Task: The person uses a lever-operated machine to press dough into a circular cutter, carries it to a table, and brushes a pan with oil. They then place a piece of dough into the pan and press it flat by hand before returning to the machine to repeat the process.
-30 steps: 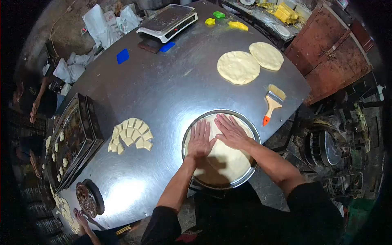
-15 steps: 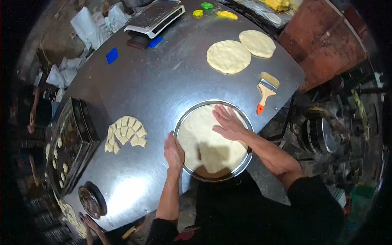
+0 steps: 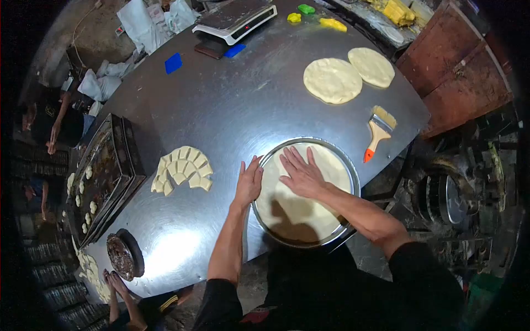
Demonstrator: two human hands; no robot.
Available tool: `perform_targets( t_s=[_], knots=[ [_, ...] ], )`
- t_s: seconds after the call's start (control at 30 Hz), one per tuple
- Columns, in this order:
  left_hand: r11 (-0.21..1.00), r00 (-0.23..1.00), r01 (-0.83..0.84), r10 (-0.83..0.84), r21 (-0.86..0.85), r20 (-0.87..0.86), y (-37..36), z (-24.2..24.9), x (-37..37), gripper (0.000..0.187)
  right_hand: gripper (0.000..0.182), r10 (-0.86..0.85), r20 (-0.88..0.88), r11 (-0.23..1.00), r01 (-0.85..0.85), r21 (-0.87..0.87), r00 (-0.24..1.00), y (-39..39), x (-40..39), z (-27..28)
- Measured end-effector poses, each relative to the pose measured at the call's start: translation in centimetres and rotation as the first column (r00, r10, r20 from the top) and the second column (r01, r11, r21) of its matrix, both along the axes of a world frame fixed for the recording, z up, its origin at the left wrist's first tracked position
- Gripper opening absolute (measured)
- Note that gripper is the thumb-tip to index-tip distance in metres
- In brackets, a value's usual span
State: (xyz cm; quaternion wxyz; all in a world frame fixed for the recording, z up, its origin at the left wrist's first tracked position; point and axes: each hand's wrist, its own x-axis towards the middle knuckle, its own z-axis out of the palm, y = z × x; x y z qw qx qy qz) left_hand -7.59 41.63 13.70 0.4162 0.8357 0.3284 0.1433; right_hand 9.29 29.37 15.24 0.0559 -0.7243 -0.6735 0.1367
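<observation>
A round metal pan (image 3: 356,182) lined with a pale sheet of dough (image 3: 326,212) sits at the table's near edge, partly past it. My right hand (image 3: 302,175) presses flat on the dough in its upper left part, fingers spread. Against the pan's left rim rests my left hand (image 3: 249,185), its fingers stretched out along the outer side. To the left on the metal table lies a fan of cut dough pieces (image 3: 189,165). A pastry brush (image 3: 380,132) with a wooden handle lies to the right, below two round dough sheets (image 3: 332,80).
Dark baking trays (image 3: 118,165) with small dough pieces are stacked at the left edge. A scale (image 3: 236,25) stands at the back beside blue scrapers (image 3: 173,63). A round dark dish (image 3: 122,256) and another person's hands (image 3: 115,281) are at lower left.
My right hand has shifted left over the dough, fingers still spread. My left hand has slid up along the rim. The view has shifted, so the table things appear further right.
</observation>
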Motion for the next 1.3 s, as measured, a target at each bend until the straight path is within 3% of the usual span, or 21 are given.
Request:
perform_targets(
  t_s=[0.1,0.2,0.23,0.27,0.3,0.37,0.43,0.57,0.63,0.7,0.73,0.77,0.83,0.9,0.97,1.03,1.1,1.17,1.2,1.23,1.3],
  knots=[
    [0.996,0.997,-0.074,0.073,0.058,0.015,-3.2,-0.1,-1.8,0.039,0.070,0.071,-0.053,0.993,-0.066,0.097,0.996,0.1,-3.4,-0.2],
    [0.942,0.952,-0.304,0.306,-0.145,-0.011,-6.2,0.8,-4.6,0.038,0.070,0.111,-0.267,0.993,-0.094,0.074,0.957,-0.7,-1.6,1.6],
    [0.918,0.929,-0.291,0.338,0.271,-0.148,-6.9,0.6,-5.4,0.040,0.069,0.091,-0.341,0.995,-0.076,0.058,0.936,-0.6,-0.5,2.3],
    [0.754,0.872,-0.180,0.419,0.632,-0.252,-7.3,0.5,-5.4,0.042,0.067,-0.037,-0.200,0.999,0.038,0.002,0.979,-1.8,0.8,0.5],
    [0.765,0.873,-0.177,0.413,0.619,-0.260,-7.6,0.7,-4.7,0.042,0.067,0.083,-0.079,0.993,-0.076,0.093,0.993,-3.1,2.2,0.0],
    [0.888,1.000,-0.020,0.008,0.460,0.027,-6.2,0.7,-0.9,0.048,0.066,0.008,-0.301,1.000,-0.012,-0.013,0.954,-2.7,2.7,-0.3],
    [0.790,0.948,0.308,-0.205,0.530,-0.245,-5.8,1.6,4.2,0.054,0.066,-0.049,-0.274,0.998,0.059,0.026,0.961,-4.4,3.2,-0.6],
    [0.776,0.937,0.303,-0.135,0.553,-0.324,-6.0,-1.0,5.0,0.062,0.063,0.012,-0.136,0.998,-0.004,0.062,0.991,-4.1,5.0,0.7],
    [0.809,0.938,0.269,-0.097,0.523,-0.333,-7.2,-0.1,3.2,0.063,0.063,-0.077,-0.492,0.997,0.069,-0.033,0.867,-3.4,5.6,1.7],
    [0.896,0.825,0.264,-0.017,0.358,-0.565,-6.9,1.3,3.0,0.064,0.067,-0.117,-0.320,0.982,0.159,0.106,0.940,-5.6,4.9,-2.2],
    [0.901,0.754,0.324,-0.062,0.288,-0.654,-6.8,2.3,3.6,0.063,0.072,-0.022,0.022,1.000,0.022,-0.002,1.000,-7.1,3.7,0.0],
    [0.906,0.743,0.332,-0.080,0.262,-0.664,-6.8,1.3,3.8,0.063,0.072,-0.025,0.007,0.999,0.026,-0.026,1.000,-7.2,3.5,-0.3],
    [0.681,0.865,0.496,-0.336,0.538,-0.371,-5.6,-1.7,5.0,0.062,0.080,-0.022,-0.100,0.997,0.029,0.068,0.995,-5.7,4.1,-1.3],
    [0.689,0.894,0.435,-0.249,0.580,-0.373,-4.8,-0.2,5.6,0.063,0.077,-0.075,-0.210,0.992,0.094,0.082,0.975,-5.0,4.8,0.4],
    [0.764,0.918,0.329,-0.119,0.555,-0.379,-6.0,-0.2,4.2,0.064,0.071,-0.083,-0.007,0.995,0.083,0.053,0.997,-5.9,3.6,-0.2],
    [0.780,0.929,0.276,-0.067,0.562,-0.364,-6.6,-0.1,3.2,0.062,0.072,0.023,-0.164,0.999,-0.016,0.044,0.986,-3.8,4.8,-0.2],
    [0.845,0.886,0.229,0.025,0.483,-0.462,-6.0,1.3,2.7,0.060,0.072,-0.198,-0.252,0.980,0.197,-0.033,0.947,-3.4,3.0,2.0],
    [0.886,0.818,0.242,0.034,0.396,-0.575,-4.3,1.9,4.1,0.055,0.073,-0.167,0.000,0.985,0.167,0.046,0.986,-5.7,2.0,-1.1],
    [0.797,0.892,0.381,-0.183,0.468,-0.415,-3.2,1.8,4.8,0.054,0.074,-0.137,0.086,0.990,0.134,0.038,0.987,-5.5,1.7,-0.7],
    [0.683,0.886,0.459,-0.399,0.568,-0.236,-1.8,1.4,5.8,0.052,0.074,-0.162,-0.043,0.981,0.166,0.099,0.986,-4.7,2.0,-1.4],
    [0.603,0.853,0.519,-0.409,0.606,-0.324,-1.1,-0.5,5.5,0.057,0.074,-0.203,-0.210,0.977,0.211,0.018,0.956,-4.2,2.6,0.7]
  ],
)
